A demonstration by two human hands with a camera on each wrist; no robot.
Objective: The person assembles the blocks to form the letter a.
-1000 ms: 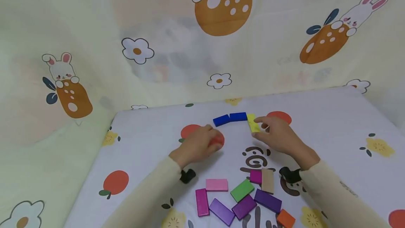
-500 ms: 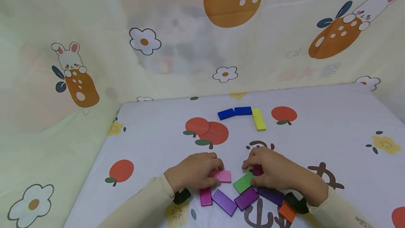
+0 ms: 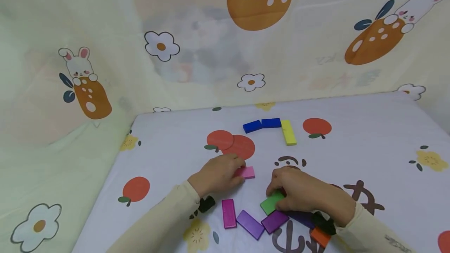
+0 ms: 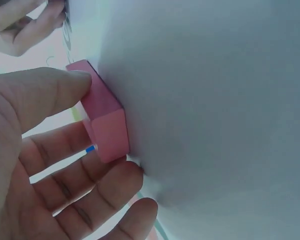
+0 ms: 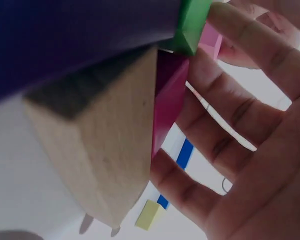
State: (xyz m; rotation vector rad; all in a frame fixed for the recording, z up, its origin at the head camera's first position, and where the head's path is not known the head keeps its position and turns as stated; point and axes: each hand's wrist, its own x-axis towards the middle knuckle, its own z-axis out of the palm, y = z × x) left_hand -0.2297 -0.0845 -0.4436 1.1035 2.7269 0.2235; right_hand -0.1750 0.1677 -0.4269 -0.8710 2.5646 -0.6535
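Note:
My left hand (image 3: 218, 173) pinches a pink block (image 3: 247, 172) between thumb and fingers. In the left wrist view, the thumb lies along one face of this pink block (image 4: 107, 112), close to the cloth. My right hand (image 3: 302, 188) grips a green block (image 3: 270, 204), fingers at its far edge and thumb at its near side. The right wrist view has the green block (image 5: 192, 27) by the index fingertip. There, a magenta block (image 5: 170, 97) stands against a bare wooden block (image 5: 115, 125), beside the other fingers; the right hand hides both in the head view.
Below the hands lie a magenta block (image 3: 229, 214), a lilac block (image 3: 250, 225), a purple block (image 3: 275, 221), a partly covered dark purple block (image 3: 303, 218) and an orange block (image 3: 320, 237). Farther back, two blue blocks (image 3: 270, 123) and a yellow block (image 3: 289, 132) form a bent row.
Both hands left the yellow and blue row and came down to the loose blocks. The left hand took the pink block and moved it away from me; the right hand closed on the green block.

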